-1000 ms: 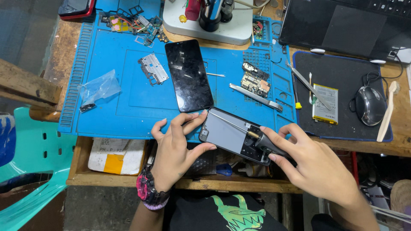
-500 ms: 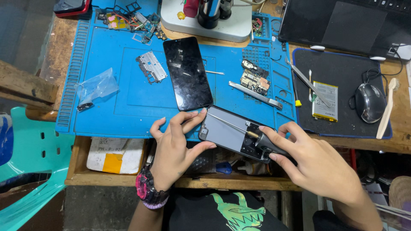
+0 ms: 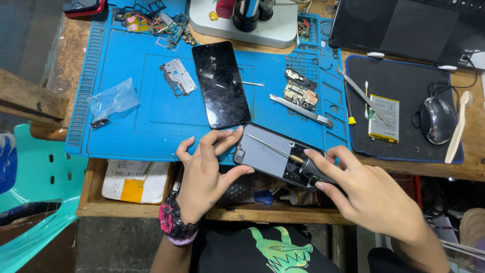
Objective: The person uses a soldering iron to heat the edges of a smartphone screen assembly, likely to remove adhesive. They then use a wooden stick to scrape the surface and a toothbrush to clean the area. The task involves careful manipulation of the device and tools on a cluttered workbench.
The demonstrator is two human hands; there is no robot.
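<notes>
The left hand (image 3: 202, 174) clamps the near end of an opened dark-framed smartphone body with a grey inner plate (image 3: 275, 154), thumb under its lower edge and fingers curled over the top. The phone body sits at the front edge of the blue silicone repair mat (image 3: 126, 136), overhanging the wooden bench's front edge (image 3: 60, 65) above an open drawer. The right hand (image 3: 371, 194) is closed around the black handle of a thin-shafted precision screwdriver (image 3: 298, 161); its shaft lies across the grey plate and points toward the phone's left end.

Compared with the views half a second and one second earlier, both hands, the phone body and the screwdriver hold practically the same positions; only the camera framing shifts slightly. In my judgement the work is in a steady fastening or unfastening phase on the phone's interior, with no part newly lifted.

Behind the phone body, near the mat's centre, lies a detached black glass display panel (image 3: 221, 83). Left of it rests a small perforated metal shield plate (image 3: 177, 77). A green circuit board (image 3: 300, 91) lies toward the mat's right edge. A flat white-labelled battery (image 3: 385, 117) lies on the black pad (image 3: 404, 76) at the bench's right.
</notes>
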